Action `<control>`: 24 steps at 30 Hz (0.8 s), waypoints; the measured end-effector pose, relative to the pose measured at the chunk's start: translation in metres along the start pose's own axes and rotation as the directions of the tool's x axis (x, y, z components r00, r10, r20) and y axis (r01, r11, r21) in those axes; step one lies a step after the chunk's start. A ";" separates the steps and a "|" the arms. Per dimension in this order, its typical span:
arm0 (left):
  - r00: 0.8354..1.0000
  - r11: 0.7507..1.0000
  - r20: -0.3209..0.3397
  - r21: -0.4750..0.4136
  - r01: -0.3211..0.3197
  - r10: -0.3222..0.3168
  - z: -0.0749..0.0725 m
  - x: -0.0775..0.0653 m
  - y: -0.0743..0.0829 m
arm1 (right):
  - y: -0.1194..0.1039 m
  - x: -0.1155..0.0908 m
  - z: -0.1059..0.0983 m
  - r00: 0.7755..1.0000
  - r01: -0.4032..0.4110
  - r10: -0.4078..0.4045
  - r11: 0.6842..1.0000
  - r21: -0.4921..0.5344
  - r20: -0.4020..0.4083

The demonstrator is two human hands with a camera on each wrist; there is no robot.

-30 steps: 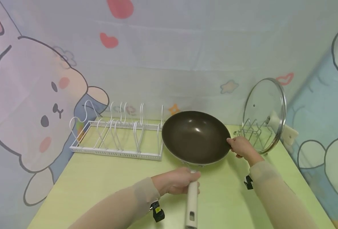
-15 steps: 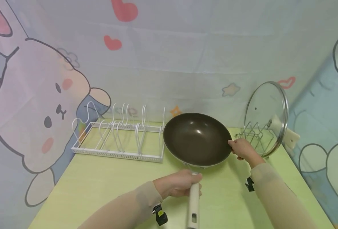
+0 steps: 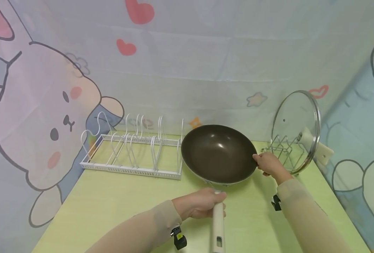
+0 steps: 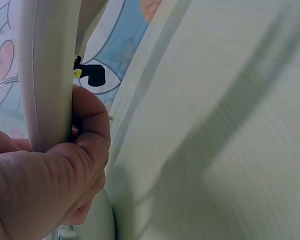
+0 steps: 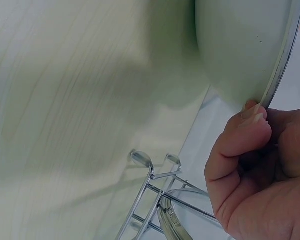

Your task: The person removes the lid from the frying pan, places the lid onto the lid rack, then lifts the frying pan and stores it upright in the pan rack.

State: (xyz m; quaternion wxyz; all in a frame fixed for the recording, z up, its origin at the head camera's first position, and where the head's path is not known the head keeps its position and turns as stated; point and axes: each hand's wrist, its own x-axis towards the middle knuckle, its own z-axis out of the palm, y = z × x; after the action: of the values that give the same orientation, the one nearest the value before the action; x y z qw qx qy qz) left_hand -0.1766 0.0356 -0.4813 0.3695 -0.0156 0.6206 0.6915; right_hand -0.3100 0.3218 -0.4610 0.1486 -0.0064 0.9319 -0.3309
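Observation:
A deep wok-style frying pan (image 3: 218, 154) with a dark brown inside and a pale outside is at the middle of the table, its long cream handle (image 3: 218, 225) pointing toward me. My left hand (image 3: 202, 203) grips that handle near the pan end; in the left wrist view the fingers (image 4: 92, 117) curl round it. My right hand (image 3: 270, 165) pinches the pan's right rim between thumb and fingers, and the right wrist view shows the pale outer wall (image 5: 245, 45) rising above those fingertips.
Left of the pan stands a white wire rack (image 3: 133, 168) with upright hoops. On the right, a glass lid (image 3: 296, 119) with a metal rim stands on edge in a small chrome wire rack (image 3: 283, 147). A printed curtain (image 3: 205, 63) hangs behind the light green table (image 3: 123, 200).
The view has tilted slightly, so everything sits a little lower and to the right. Both hands keep their hold on the pan, and the handle's near end has swung slightly right.

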 end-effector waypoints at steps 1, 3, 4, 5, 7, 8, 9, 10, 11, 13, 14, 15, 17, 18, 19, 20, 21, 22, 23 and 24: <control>1.000 1.000 0.000 0.001 0.000 0.000 0.000 0.000 0.000 | 0.000 0.000 0.000 1.000 0.001 -0.001 1.000 -0.002 -0.001; 1.000 1.000 -0.001 0.000 0.000 0.000 0.000 0.000 0.001 | 0.000 0.000 0.000 1.000 0.002 -0.002 1.000 0.000 -0.003; 1.000 1.000 -0.001 0.000 0.002 -0.002 0.000 0.000 0.000 | 0.000 0.000 0.000 1.000 0.002 -0.002 1.000 0.002 -0.002; 1.000 1.000 0.000 0.004 0.003 -0.003 0.000 0.000 0.000 | 0.000 0.000 0.001 1.000 0.000 0.000 1.000 0.004 -0.001; 1.000 1.000 0.002 0.009 0.002 -0.002 0.000 0.001 0.000 | 0.001 0.001 0.001 1.000 -0.005 0.005 1.000 0.011 -0.002; 1.000 1.000 0.005 0.011 0.003 -0.003 0.000 0.001 -0.001 | 0.001 0.001 0.001 1.000 -0.006 0.006 1.000 0.015 0.001; 1.000 1.000 0.006 0.011 0.003 -0.003 0.000 0.002 -0.001 | 0.002 0.001 0.001 1.000 -0.011 0.010 1.000 0.020 0.004; 1.000 1.000 0.007 0.011 0.003 -0.003 0.001 0.002 -0.001 | 0.002 0.001 0.001 1.000 -0.013 0.013 1.000 0.022 0.008; 1.000 1.000 0.009 0.010 0.003 -0.003 0.001 0.002 -0.002 | 0.003 0.001 0.001 1.000 -0.017 0.017 1.000 0.026 0.011; 1.000 1.000 0.008 0.000 0.004 -0.004 0.002 0.002 -0.002 | 0.003 0.001 0.000 1.000 -0.023 0.022 0.999 0.027 0.017; 1.000 1.000 0.008 -0.003 0.004 -0.004 0.002 0.002 -0.002 | 0.003 0.001 0.000 1.000 -0.021 0.020 1.000 0.023 0.017; 1.000 1.000 0.007 -0.005 0.004 -0.004 0.002 0.002 -0.002 | 0.004 0.002 0.000 1.000 -0.021 0.021 1.000 0.019 0.013; 1.000 1.000 0.008 -0.009 0.002 -0.002 0.003 0.003 -0.002 | 0.003 0.003 -0.001 1.000 -0.016 0.016 1.000 0.014 0.005; 1.000 1.000 0.009 -0.005 0.001 -0.001 0.003 0.003 -0.001 | 0.003 0.003 -0.001 1.000 -0.012 0.012 1.000 0.013 0.004; 1.000 1.000 0.011 -0.002 0.001 -0.001 0.003 0.003 -0.001 | 0.003 0.003 -0.001 1.000 -0.006 0.006 1.000 0.013 0.007; 1.000 1.000 0.013 0.004 0.001 -0.001 0.003 0.002 0.000 | 0.003 0.004 -0.002 1.000 -0.007 0.006 1.000 0.021 0.010; 1.000 1.000 0.015 0.006 0.000 0.000 0.003 0.002 0.000 | 0.003 0.005 -0.002 1.000 -0.012 0.011 0.999 0.030 0.015; 1.000 1.000 0.015 0.003 0.000 0.000 0.004 0.002 0.000 | 0.003 0.006 -0.002 1.000 -0.017 0.016 0.999 0.038 0.021; 1.000 1.000 0.017 0.002 0.000 0.000 0.004 0.002 0.000 | 0.003 0.006 -0.001 0.999 -0.019 0.018 0.999 0.041 0.026; 1.000 1.000 0.021 0.005 0.000 0.000 0.004 0.001 0.000 | 0.004 0.007 -0.001 0.999 -0.022 0.021 0.999 0.045 0.031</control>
State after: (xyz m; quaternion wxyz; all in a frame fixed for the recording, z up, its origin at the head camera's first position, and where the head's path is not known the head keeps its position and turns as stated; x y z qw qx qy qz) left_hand -0.1758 0.0398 -0.4811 0.3759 -0.0076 0.6185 0.6900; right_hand -0.3166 0.3249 -0.4641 0.1665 0.0018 0.9218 -0.3502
